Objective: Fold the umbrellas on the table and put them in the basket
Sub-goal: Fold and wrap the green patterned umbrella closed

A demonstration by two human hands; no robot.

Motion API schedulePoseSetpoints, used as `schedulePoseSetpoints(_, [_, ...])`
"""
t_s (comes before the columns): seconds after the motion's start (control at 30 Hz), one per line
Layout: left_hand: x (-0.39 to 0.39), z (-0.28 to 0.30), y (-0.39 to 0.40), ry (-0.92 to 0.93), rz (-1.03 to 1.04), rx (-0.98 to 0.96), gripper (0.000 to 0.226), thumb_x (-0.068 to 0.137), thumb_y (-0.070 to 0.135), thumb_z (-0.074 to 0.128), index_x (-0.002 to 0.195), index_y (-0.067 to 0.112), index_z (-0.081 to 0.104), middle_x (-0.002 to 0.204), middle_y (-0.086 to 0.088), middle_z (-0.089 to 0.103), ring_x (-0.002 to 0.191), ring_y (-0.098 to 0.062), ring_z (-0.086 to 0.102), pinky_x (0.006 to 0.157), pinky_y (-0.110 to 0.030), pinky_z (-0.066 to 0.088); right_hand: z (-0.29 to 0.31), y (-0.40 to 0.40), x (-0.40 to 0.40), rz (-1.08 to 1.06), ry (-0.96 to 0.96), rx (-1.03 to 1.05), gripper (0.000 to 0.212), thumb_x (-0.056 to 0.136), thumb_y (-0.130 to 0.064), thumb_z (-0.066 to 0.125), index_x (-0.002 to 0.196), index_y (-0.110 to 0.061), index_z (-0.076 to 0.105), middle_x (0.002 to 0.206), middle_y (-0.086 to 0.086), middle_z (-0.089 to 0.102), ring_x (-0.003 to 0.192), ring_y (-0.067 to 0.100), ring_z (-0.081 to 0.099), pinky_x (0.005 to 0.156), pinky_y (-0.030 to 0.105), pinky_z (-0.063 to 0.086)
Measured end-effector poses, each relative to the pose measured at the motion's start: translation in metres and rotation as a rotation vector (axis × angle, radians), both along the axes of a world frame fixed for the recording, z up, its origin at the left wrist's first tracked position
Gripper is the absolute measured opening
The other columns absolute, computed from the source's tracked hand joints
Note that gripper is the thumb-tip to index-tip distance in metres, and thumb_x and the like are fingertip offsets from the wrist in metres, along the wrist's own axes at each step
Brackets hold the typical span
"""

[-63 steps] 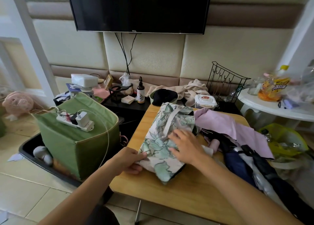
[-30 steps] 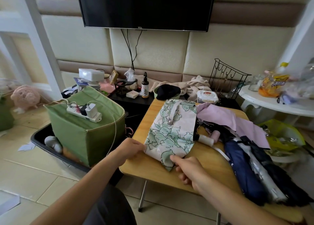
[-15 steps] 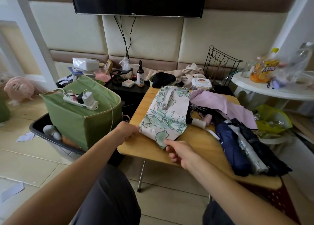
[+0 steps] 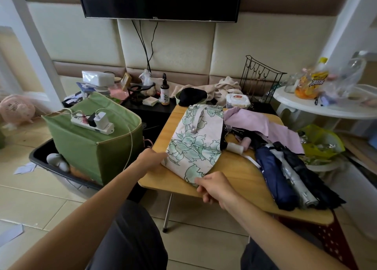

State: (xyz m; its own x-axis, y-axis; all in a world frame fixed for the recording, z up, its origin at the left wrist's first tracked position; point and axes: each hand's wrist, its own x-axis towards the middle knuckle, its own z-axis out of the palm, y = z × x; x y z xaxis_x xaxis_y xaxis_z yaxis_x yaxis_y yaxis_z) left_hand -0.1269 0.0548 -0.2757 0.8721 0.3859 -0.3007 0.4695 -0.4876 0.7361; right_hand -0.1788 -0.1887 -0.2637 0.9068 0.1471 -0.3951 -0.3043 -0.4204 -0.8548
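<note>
Floral umbrella flattened and gripped at its near edges

The floral umbrella lies flat on the wooden table, left of the pink umbrella and the rolled navy umbrella. Two seconds ago the right hand was pressed flat on the canopy; it has since been drawn back to the near tip, which is now pinched, while the left hand is kept on the left edge, fingers curled at the fabric (its exact hold cannot be told). Smoothing is judged finished and rolling next. The green basket, at left, is capped by a power strip.
</note>
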Motion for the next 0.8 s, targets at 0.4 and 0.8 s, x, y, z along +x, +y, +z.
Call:
schedulePoseSetpoints(0.4, [0.002,-0.001,-0.026,-0.474,-0.382,0.566,0.043,0.098,0.018,0.053,0.14,0.015,0.051,0.144,-0.004,0.05,0.136,-0.021,0.042,0.113,-0.037,0.034,-0.003,0.004,0.036,0.137,-0.913,-0.478,0.019,0.099,-0.039,0.058,0.088,-0.023,0.058,0.087,-0.009,0.063,0.08,0.014,0.06,0.066,0.034,0.049])
schedulePoseSetpoints(0.8, [0.016,-0.037,-0.036,-0.209,-0.69,0.753,0.098,0.074,0.088,-0.019,0.161,0.044,-0.005,0.169,0.005,-0.016,0.155,-0.017,-0.019,0.127,-0.044,-0.01,-0.027,-0.007,0.088,0.561,-0.558,-0.831,0.073,0.102,-0.068,0.028,0.164,-0.032,0.016,0.172,-0.009,0.01,0.157,0.013,0.011,0.128,0.041,0.01])
